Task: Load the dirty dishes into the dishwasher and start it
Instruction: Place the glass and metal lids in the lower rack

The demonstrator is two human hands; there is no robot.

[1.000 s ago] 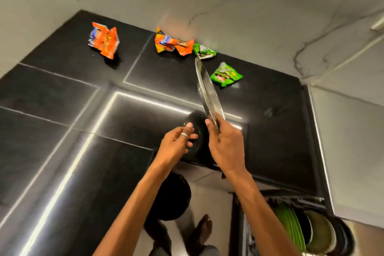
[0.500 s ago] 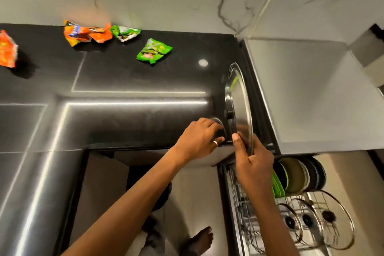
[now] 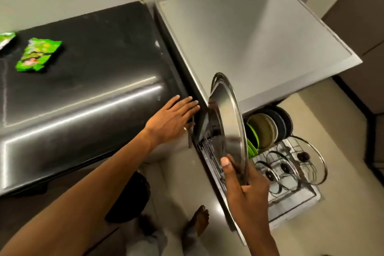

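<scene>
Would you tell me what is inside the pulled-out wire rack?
Plates stand on edge at the back, green, beige and dark; glass lids stand nearer. The steel plate in the right hand hides the left part of the rack.

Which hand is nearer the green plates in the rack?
Right. The right hand grips the steel plate just on the near side of the green plates. The left hand lies flat on the black counter edge, farther left.
</scene>
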